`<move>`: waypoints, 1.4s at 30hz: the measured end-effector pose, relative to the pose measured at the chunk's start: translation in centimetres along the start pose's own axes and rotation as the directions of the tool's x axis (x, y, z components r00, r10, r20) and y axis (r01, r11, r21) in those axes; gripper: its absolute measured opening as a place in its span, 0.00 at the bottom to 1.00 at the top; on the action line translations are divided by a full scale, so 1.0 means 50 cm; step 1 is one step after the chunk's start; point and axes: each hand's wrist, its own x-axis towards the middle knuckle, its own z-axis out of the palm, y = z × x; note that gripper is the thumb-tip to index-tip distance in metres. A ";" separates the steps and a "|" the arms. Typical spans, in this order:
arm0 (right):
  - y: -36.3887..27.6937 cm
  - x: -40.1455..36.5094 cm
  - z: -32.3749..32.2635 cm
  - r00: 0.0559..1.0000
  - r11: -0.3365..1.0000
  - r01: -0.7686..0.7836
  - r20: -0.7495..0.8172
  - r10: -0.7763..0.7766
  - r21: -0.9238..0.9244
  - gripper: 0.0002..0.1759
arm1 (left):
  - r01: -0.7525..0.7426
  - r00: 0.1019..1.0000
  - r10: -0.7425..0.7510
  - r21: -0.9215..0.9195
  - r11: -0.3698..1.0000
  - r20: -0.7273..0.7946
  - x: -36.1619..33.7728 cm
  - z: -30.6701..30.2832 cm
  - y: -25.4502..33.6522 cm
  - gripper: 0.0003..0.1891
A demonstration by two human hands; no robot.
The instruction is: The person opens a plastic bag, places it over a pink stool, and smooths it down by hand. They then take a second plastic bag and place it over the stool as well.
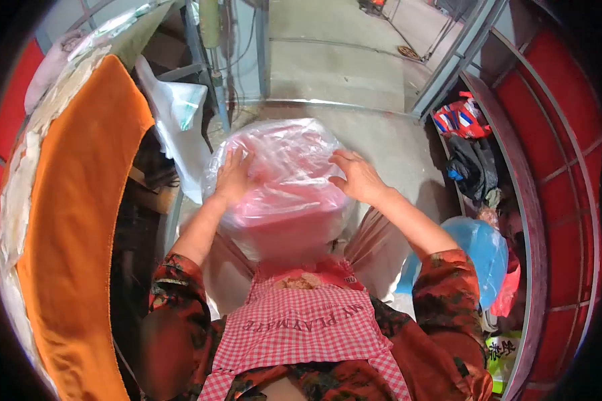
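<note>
A pink bundle wrapped in a clear plastic bag (287,194) stands in front of my lap, between my knees. On the left part of its top rests my left hand (233,179), fingers stretched out over the crinkled plastic. At the right edge of the bag is my right hand (356,176), its fingers spread and curved slightly toward the plastic. Neither hand grips anything that I can see. What exactly is inside the bag is blurred by the shiny film.
An orange cloth (80,227) covers a surface at left, beside hanging white sheeting (180,127). To the right, a shelf (515,174) holds a dark bag (471,167) and a red, white and blue packet (461,120). A blue plastic bag (478,257) sits near my right elbow.
</note>
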 end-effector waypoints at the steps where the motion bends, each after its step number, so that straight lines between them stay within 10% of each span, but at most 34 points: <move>1: 0.008 0.024 0.016 0.996 0.998 0.045 -0.071 -0.048 -0.052 0.30 | -0.068 0.997 0.067 -0.025 0.997 -0.034 0.026 0.037 -0.058 0.28; 6: 0.015 0.096 0.111 0.996 0.996 -0.025 -0.088 0.017 -0.086 0.35 | 0.075 0.933 -0.252 -0.544 0.836 -0.258 0.059 -0.024 -0.130 0.19; 13: 0.003 0.094 0.177 0.992 0.999 -0.034 -0.124 0.029 -0.040 0.35 | 0.166 0.983 -0.172 -0.698 0.696 0.062 0.118 0.041 -0.174 0.30; 19: 0.021 0.098 0.189 0.974 0.992 0.080 -0.202 -0.099 -0.100 0.36 | 0.678 0.735 -0.293 -0.652 0.340 0.612 0.147 0.004 -0.199 0.36; 22: 0.003 0.104 0.169 0.980 0.991 0.065 -0.178 -0.085 -0.114 0.35 | 0.441 0.883 -0.122 -0.712 0.547 0.453 0.078 0.161 -0.334 0.34; 24: -0.003 0.105 0.164 0.985 0.991 0.055 -0.158 -0.074 -0.119 0.35 | 0.251 0.811 -0.048 -0.272 0.929 0.583 0.025 0.274 -0.475 0.31; 27: -0.008 0.107 0.156 0.983 0.989 0.076 -0.154 -0.096 -0.128 0.35 | 0.479 0.870 -0.356 -0.415 0.774 0.342 -0.058 0.251 -0.512 0.24; 30: -0.010 0.109 0.155 0.987 0.989 0.067 -0.138 -0.085 -0.133 0.35 | 0.557 0.798 -0.445 -0.779 0.289 0.406 -0.068 0.042 -0.384 0.20; 33: -0.010 0.109 0.156 0.987 0.988 0.066 -0.135 -0.085 -0.142 0.35 | 0.543 0.802 -0.033 -0.704 0.458 0.596 -0.082 -0.018 -0.322 0.25; 37: -0.002 0.108 0.163 0.985 0.987 0.078 -0.142 -0.099 -0.143 0.35 | 0.142 0.866 0.304 -0.777 0.613 0.397 -0.075 0.150 -0.327 0.36; 42: -0.006 0.114 0.160 0.985 0.984 0.095 -0.128 -0.115 -0.154 0.34 | 0.220 0.728 0.338 -0.670 0.709 0.597 -0.027 0.232 -0.326 0.34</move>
